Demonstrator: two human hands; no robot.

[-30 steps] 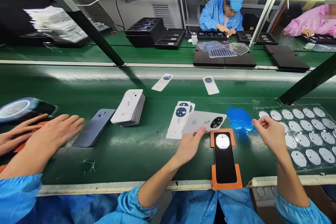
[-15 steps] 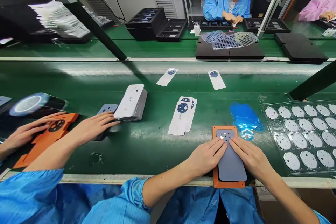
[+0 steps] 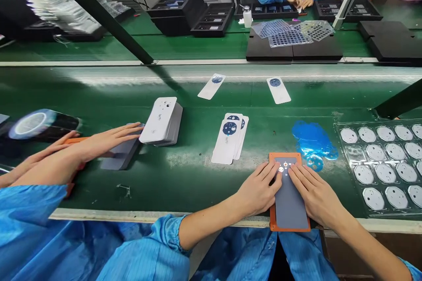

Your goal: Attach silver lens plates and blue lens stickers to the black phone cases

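In front of me a grey phone back cover [image 3: 290, 204] with camera holes at its top lies inside an orange fixture [image 3: 273, 224]. My left hand [image 3: 260, 188] has its fingers and thumb at the upper left edge of the cover. My right hand [image 3: 314, 193] lies along the upper right edge, fingers together, tips beside the camera holes. Both hands grip the cover against the fixture. Just beyond the right hand is a heap of blue film pieces [image 3: 311, 140], including a round one with holes.
White cards with dark round stickers [image 3: 227, 145] lie mid-table, beside a stack of white cards [image 3: 160, 118]. A clear tray of white discs [image 3: 374, 197] sits at right. On the left, a co-worker's hand [image 3: 99, 145] reaches over a grey cover [image 3: 120, 156]; a roll of film [image 3: 33, 125] is behind.
The grey cover has shifted from lying askew over the fixture to sitting lined up within its orange border. The co-worker's arms have moved over their orange fixture. My view has tilted down slightly.
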